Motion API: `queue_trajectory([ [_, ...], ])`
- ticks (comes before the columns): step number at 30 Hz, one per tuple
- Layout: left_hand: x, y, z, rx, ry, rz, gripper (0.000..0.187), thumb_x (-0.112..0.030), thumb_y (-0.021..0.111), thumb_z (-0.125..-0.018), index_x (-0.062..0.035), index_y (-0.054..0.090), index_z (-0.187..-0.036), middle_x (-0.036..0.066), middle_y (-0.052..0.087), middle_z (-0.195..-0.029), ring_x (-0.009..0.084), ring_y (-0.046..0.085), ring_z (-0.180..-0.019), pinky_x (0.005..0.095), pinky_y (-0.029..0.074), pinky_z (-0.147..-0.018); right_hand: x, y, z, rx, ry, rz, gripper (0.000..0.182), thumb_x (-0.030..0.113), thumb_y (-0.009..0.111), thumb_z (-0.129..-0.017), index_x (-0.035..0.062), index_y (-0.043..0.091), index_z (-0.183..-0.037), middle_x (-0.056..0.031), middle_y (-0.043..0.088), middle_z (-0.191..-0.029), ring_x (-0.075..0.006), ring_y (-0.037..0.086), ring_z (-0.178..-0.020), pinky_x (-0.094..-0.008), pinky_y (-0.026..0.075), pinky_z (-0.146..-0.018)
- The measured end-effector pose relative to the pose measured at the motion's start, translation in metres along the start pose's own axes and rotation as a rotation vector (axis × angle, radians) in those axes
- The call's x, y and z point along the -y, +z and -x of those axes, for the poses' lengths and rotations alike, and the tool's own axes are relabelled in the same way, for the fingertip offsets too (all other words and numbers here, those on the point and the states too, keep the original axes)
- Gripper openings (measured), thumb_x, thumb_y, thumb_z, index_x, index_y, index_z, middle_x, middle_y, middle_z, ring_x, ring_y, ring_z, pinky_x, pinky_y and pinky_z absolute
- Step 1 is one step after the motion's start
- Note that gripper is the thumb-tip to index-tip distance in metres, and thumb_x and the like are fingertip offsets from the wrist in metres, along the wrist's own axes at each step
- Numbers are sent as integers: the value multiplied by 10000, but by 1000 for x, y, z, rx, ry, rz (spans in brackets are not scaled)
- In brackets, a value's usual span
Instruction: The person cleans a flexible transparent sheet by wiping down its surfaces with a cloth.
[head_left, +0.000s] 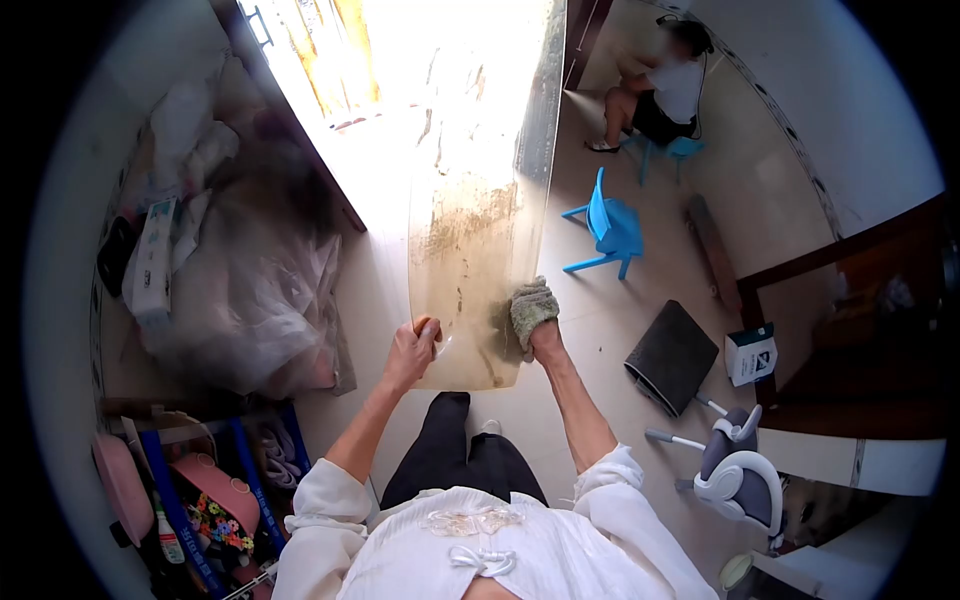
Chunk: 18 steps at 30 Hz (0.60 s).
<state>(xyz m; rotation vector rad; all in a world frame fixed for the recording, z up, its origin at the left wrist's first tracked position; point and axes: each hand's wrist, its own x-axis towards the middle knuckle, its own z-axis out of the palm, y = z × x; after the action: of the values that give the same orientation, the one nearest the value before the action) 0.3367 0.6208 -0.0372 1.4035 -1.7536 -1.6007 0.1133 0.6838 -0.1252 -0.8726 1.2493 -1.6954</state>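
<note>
A long, yellowish see-through sheet (470, 290) with brown dirt smears stretches from the bright doorway down to just before my legs. My left hand (413, 350) is closed on its left edge near the lower end. On the opposite edge, my right hand (546, 342) grips a grey-green cloth (533, 306) that covers most of the fingers. The cloth lies against the sheet, beside a dark wet-looking patch. Glare from outside washes out the sheet's far part.
A small blue chair (613, 225) stands on the right; beyond it a person (672, 85) sits on another. A dark flat box (672, 357), a white bag (750, 355) and a grey-white child seat (740, 470) are nearer. Plastic-wrapped bundles (250, 300) and a blue-edged bag (205, 500) line the left.
</note>
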Motion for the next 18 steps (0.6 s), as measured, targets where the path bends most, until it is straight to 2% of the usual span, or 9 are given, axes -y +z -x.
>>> queue_trajectory([
  [1,1,-2,1,16,-5,-10,310,-231,437,-949,-23,516,-732,14,432,-491,82,385,-407,264,316,-384,2,6,20,-75,93,-83,54,129,549,-866,83,557,-894,3,564,-896,-90,526,-808,-242,442,-749],
  [3,4,0,0,13,9,-26,307,-220,446,-943,-15,518,-727,23,440,-490,87,406,-417,274,336,-403,-15,-1,47,37,-167,490,173,120,598,-833,70,559,-994,-19,577,-957,-120,535,-900,-275,437,-830],
  [4,9,2,-2,-20,55,-51,307,-215,452,-941,-10,518,-723,31,439,-490,90,417,-424,281,345,-417,-23,2,66,-58,-78,437,206,85,614,-808,64,570,-1008,-36,587,-972,-148,537,-956,-298,419,-893],
  [9,29,11,-13,-98,210,-111,291,-197,466,-937,1,524,-733,64,444,-508,114,429,-447,296,366,-461,-25,1,103,-86,-37,245,224,93,611,-805,69,561,-1023,-32,575,-1016,-141,546,-906,-298,456,-823],
  [11,31,12,-11,-96,238,-113,286,-198,465,-938,-1,529,-741,72,452,-520,121,418,-445,302,365,-462,-27,7,116,-167,61,131,246,112,598,-818,81,538,-1054,-23,571,-1005,-129,542,-885,-298,459,-811],
  [13,25,15,-7,-132,251,-123,282,-192,461,-939,0,528,-744,89,455,-541,137,435,-470,321,378,-484,-32,8,135,-230,220,-251,311,138,569,-845,100,494,-1144,-27,573,-1046,-137,550,-911,-305,458,-832],
  [15,19,20,-7,-154,251,-123,281,-191,459,-938,2,530,-747,105,475,-557,165,456,-487,332,390,-503,-10,29,145,-395,337,-509,401,287,530,-899,98,449,-1244,-49,572,-1094,-157,558,-978,-303,475,-837],
  [17,17,25,-5,-171,227,-123,279,-190,458,-938,4,531,-751,121,495,-574,193,476,-504,343,403,-523,-13,0,154,121,410,-1033,417,367,461,-925,104,453,-1248,-71,543,-1173,-193,540,-1047,-343,463,-902],
  [18,17,25,-5,-173,234,-141,278,-193,461,-935,5,536,-755,138,517,-595,230,497,-527,354,414,-545,-25,-1,155,-31,374,-924,422,387,439,-928,102,463,-1238,-77,545,-1176,-213,541,-1055,-361,461,-914],
])
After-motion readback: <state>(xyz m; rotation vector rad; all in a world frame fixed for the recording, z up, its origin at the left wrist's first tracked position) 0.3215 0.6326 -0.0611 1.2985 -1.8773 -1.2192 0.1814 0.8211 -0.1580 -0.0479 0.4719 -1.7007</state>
